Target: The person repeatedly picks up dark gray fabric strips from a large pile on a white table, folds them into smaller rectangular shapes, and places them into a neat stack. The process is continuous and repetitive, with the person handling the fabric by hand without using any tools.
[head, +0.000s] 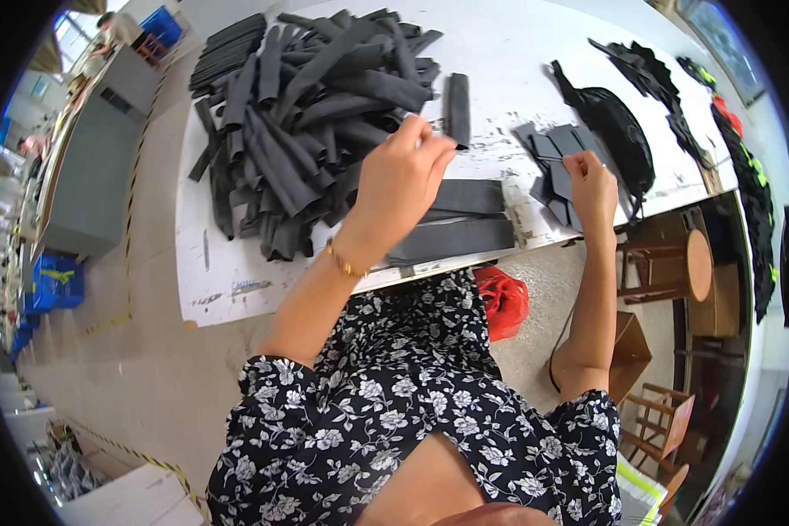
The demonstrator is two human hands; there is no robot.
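Note:
My left hand (404, 174) is raised over the white table, fingers bent and fingertips together; whether anything thin is between them cannot be told. Behind and left of it lies a big heap of dark grey fabric strips (342, 98). A single folded dark strip (458, 110) lies just beyond its fingertips. Flat dark strips (460, 238) lie near the table's front edge, partly under my left forearm. My right hand (590, 181) is at a small pile of grey cut fabric pieces (562, 148), its thumb and fingers pinched; what they hold is unclear.
A neat stack of dark strips (227, 56) lies at the table's far left. Black mesh fabric (615, 125) lies right of my right hand, with more black pieces (657, 82) beyond. A red plastic bag (503, 302) and wooden stools (697, 266) are below the front edge. A person (121, 31) sits far left.

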